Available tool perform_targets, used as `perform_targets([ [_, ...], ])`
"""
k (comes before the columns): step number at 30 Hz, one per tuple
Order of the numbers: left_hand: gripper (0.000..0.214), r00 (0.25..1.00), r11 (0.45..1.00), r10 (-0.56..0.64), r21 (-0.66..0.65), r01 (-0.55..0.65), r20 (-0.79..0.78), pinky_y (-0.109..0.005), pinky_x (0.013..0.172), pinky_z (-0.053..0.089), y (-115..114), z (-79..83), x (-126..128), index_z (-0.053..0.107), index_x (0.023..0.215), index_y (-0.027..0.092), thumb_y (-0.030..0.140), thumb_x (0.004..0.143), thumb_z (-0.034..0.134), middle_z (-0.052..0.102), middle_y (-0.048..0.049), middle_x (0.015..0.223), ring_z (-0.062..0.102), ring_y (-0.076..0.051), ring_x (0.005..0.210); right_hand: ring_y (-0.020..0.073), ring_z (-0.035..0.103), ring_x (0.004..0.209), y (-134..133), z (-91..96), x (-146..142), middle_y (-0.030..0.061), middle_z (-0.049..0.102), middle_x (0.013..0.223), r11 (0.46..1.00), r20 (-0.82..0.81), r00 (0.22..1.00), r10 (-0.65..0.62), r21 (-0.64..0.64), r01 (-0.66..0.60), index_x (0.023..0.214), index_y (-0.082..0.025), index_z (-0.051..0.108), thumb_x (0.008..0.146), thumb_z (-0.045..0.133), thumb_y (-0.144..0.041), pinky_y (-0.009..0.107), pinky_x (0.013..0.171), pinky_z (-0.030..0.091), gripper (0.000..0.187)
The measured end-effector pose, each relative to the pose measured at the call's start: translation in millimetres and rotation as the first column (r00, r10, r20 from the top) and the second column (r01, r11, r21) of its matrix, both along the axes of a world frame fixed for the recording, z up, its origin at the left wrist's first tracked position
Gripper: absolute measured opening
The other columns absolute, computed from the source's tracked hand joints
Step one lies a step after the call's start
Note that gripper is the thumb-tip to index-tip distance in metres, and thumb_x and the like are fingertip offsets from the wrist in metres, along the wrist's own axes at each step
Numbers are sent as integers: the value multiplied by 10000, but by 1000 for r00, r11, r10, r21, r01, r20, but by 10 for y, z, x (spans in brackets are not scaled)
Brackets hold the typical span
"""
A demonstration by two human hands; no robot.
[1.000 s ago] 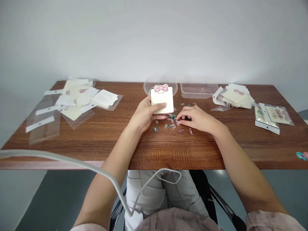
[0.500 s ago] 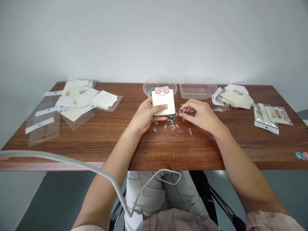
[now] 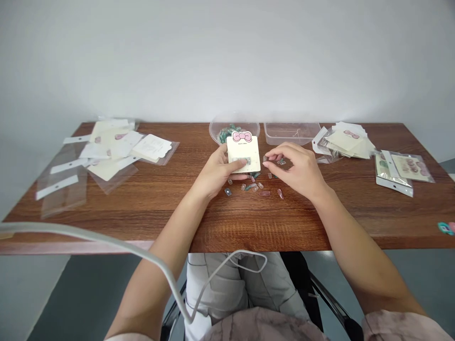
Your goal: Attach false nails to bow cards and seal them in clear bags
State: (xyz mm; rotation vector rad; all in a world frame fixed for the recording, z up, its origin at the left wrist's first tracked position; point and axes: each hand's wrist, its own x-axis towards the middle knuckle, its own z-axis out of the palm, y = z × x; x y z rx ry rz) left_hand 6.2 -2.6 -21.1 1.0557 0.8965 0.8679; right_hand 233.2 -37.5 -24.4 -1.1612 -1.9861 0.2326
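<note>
Head view: left hand (image 3: 216, 171) grips a bow-topped cream card (image 3: 244, 156).

Its thumb (image 3: 242, 162) rests beside a press-on nail (image 3: 248, 161) on the card; tiny print under the pink bow (image 3: 242, 137) is unreadable. Right of the card, the right hand (image 3: 296, 168) pinches a small nail (image 3: 265, 158). Loose nails (image 3: 256, 187) lie below the card; a clear bowl (image 3: 213, 132) of green nails (image 3: 227, 134) sits behind it.
</note>
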Motion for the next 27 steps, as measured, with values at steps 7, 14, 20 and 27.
perform_targets([
  [7, 612, 999, 999, -47, -15, 47, 3, -289, 724, 648, -21, -19, 12, 585, 1241, 179, 201, 713, 894, 742, -118, 1259, 763, -231, 955, 196, 666, 829, -24, -57, -125, 33, 716, 899, 999, 63, 997, 50, 17, -51, 986, -232, 694, 967, 643, -219, 366, 760, 550, 57],
  [14, 668, 997, 997, -78, -18, 78, 28, -307, 792, 641, -27, -42, 17, 577, 1271, 186, 162, 687, 900, 722, -111, 1282, 743, -231, 1004, 198, 658, 836, -25, -65, -130, 42, 708, 897, 1000, 73, 997, 21, 5, -22, 990, -221, 691, 974, 636, -241, 358, 764, 531, 60],
  [20, 706, 994, 995, -94, -17, 95, 50, -317, 837, 628, -33, -62, 20, 558, 1305, 183, 122, 684, 891, 726, -111, 1262, 737, -211, 987, 200, 654, 835, -33, -50, -134, 43, 697, 890, 1000, 86, 996, 18, -26, -16, 973, -217, 688, 973, 624, -236, 354, 761, 528, 67],
  [27, 688, 995, 996, -89, -18, 90, 43, -335, 852, 625, -59, -19, 37, 565, 1281, 182, 115, 676, 884, 732, -104, 1225, 733, -226, 1011, 209, 653, 860, -37, -12, -128, 47, 703, 921, 994, 79, 997, 19, -105, -11, 969, -234, 690, 975, 625, -262, 364, 772, 517, 71],
])
